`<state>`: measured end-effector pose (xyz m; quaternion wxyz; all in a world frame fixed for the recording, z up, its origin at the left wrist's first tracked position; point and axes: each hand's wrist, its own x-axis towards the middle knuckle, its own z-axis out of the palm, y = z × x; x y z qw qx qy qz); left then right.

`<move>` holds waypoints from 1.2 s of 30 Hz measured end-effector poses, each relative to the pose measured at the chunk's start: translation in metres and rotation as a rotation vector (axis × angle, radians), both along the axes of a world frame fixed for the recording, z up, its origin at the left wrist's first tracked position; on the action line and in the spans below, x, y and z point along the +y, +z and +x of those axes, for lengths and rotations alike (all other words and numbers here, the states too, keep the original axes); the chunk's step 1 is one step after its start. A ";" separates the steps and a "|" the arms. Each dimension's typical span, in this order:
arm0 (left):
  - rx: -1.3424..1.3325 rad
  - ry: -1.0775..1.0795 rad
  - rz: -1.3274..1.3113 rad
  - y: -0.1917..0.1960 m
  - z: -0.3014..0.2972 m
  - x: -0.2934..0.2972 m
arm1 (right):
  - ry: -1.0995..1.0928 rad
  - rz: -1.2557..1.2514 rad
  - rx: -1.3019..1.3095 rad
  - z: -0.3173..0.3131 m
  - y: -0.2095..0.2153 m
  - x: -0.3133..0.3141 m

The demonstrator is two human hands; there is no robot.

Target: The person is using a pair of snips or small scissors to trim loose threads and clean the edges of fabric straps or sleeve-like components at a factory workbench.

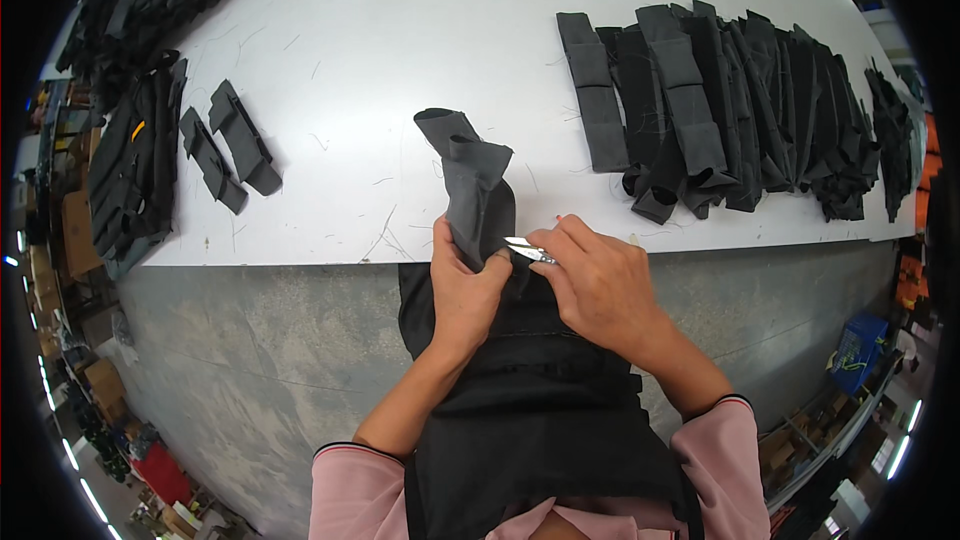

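Dark fabric piece (475,190) pinched shut in left hand (462,290) at bench (400,60) edge; small metal snips (528,250) gripped closed in right hand (600,285), just beside. Best kept taut, blades close to seam, fingertips clear.

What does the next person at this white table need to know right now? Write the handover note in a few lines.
Left hand: grips a dark grey folded fabric piece at the table's near edge.
Right hand: holds small silver thread snips, tips at the fabric.
Long overlapping row of dark fabric pieces lies to the right on the white table; two separate dark strips lie to the left, beside a bigger dark pile.
Which piles are already trimmed cannot be told; the piece in hand is under the snips.
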<state>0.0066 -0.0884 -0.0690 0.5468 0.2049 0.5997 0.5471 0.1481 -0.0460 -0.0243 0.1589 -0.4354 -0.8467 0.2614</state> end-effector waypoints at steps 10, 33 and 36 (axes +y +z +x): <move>-0.019 0.004 0.027 0.000 0.000 0.000 | -0.004 0.105 0.013 0.000 -0.002 0.001; -0.422 -0.041 0.021 0.005 -0.018 0.011 | -0.310 -0.270 0.705 -0.017 -0.008 0.002; -0.500 -0.099 0.093 -0.005 -0.025 0.012 | -0.341 -0.532 0.852 -0.032 -0.024 -0.002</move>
